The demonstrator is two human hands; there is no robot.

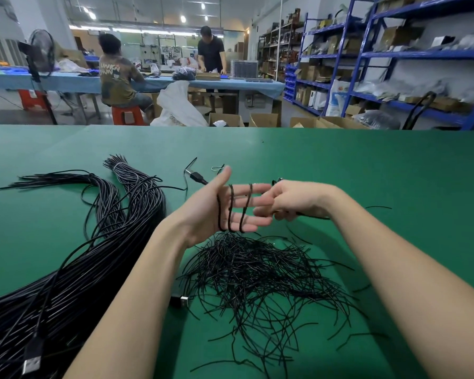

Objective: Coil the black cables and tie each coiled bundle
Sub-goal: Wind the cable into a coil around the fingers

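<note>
The green table (367, 173) has lots of bare room toward its far edge and its right side. A big bunch of black cables (99, 263) fills the left side, running long from the near left corner up toward the far edge. The left hand (219, 206) is held flat with fingers straight, above the middle. One black cable (231, 207) loops around those fingers three times, each loop going up and down. The right hand (293, 199) pinches that cable, touching the left fingertips. A pile of short ties (263, 277) lies under both hands.
</note>
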